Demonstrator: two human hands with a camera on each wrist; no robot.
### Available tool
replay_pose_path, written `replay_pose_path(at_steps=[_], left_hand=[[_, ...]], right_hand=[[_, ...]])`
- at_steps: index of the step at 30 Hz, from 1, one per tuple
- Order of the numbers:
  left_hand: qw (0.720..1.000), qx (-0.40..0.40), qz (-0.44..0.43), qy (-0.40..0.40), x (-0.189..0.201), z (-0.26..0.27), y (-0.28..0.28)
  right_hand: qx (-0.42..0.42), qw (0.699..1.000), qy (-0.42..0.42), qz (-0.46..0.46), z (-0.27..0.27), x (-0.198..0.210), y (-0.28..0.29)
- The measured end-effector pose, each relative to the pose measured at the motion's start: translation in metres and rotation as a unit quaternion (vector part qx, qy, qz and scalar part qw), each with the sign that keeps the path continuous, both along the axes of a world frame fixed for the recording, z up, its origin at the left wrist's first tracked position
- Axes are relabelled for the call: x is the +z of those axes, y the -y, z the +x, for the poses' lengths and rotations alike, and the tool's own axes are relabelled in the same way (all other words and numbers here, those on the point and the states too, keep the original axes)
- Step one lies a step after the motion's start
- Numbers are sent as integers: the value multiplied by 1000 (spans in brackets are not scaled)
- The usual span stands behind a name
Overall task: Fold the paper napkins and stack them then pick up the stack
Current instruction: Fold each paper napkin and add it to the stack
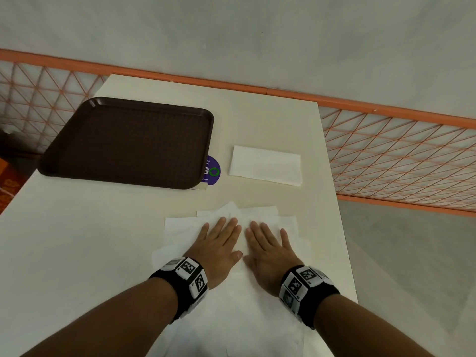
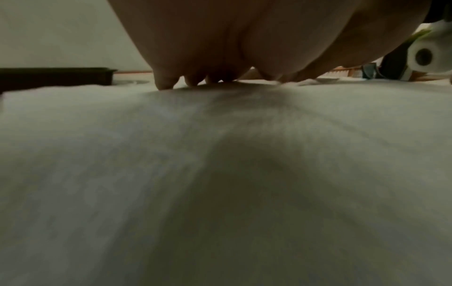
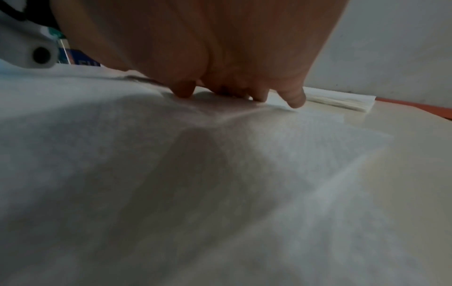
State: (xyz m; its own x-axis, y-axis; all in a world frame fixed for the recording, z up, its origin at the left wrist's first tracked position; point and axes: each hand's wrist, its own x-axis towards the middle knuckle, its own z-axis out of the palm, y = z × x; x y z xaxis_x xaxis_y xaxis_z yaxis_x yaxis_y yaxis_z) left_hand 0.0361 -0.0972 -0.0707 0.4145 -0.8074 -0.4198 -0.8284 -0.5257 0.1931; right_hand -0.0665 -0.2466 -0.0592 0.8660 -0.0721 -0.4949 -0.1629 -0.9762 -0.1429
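Desk [image 1: 257, 119]: a pale cream, smooth rectangular top that carries everything in view; an orange wire-mesh fence [image 1: 401, 150] with a diamond pattern runs along its far and right sides.

Tray [image 1: 126, 143]: dark brown, rectangular with rounded corners and a raised rim, finely textured inside, lying at far left. A round purple sticker [image 1: 213, 171] shows partly from under its right corner.

Loose napkins [image 1: 231, 292]: thin white paper, soft and faintly embossed in the wrist views, spread in an uneven overlapping pile at the near centre of the desk, with corners fanning out at the far edge. They appear unfolded or only partly creased.

Folded napkins [image 1: 265, 166]: a flat white rectangle with crisp edges, lying apart on the far right of the desk, just right of the sticker. The right wrist view shows layered edges, suggesting several sheets.

Left hand [image 1: 219, 243] and right hand [image 1: 268, 246]: side by side, palms down on the loose napkins, fingers straight and slightly spread. Neither grip closes on anything; both press flat, fingertips [image 3: 296, 100] touching the paper.

Progress, as judged: an early-to-middle stage. One folded pile is apparently finished; the near pile is being flattened or creased. Remaining are folding the rest, stacking all, and lifting the stack.
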Motion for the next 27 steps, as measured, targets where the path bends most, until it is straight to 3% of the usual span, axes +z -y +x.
replay_pose_path(at_steps=[5, 10, 18, 27], left_hand=[[999, 11, 42, 11, 6, 20, -22], [999, 19, 26, 40, 31, 29, -1], [996, 44, 61, 45, 44, 36, 31], [998, 50, 32, 20, 40, 31, 42]], right_hand=[[-27, 1000, 3, -16, -10, 0, 25], [-37, 998, 53, -21, 8, 18, 27], [-109, 993, -33, 11, 46, 31, 34], [-124, 991, -38, 22, 43, 40, 35]])
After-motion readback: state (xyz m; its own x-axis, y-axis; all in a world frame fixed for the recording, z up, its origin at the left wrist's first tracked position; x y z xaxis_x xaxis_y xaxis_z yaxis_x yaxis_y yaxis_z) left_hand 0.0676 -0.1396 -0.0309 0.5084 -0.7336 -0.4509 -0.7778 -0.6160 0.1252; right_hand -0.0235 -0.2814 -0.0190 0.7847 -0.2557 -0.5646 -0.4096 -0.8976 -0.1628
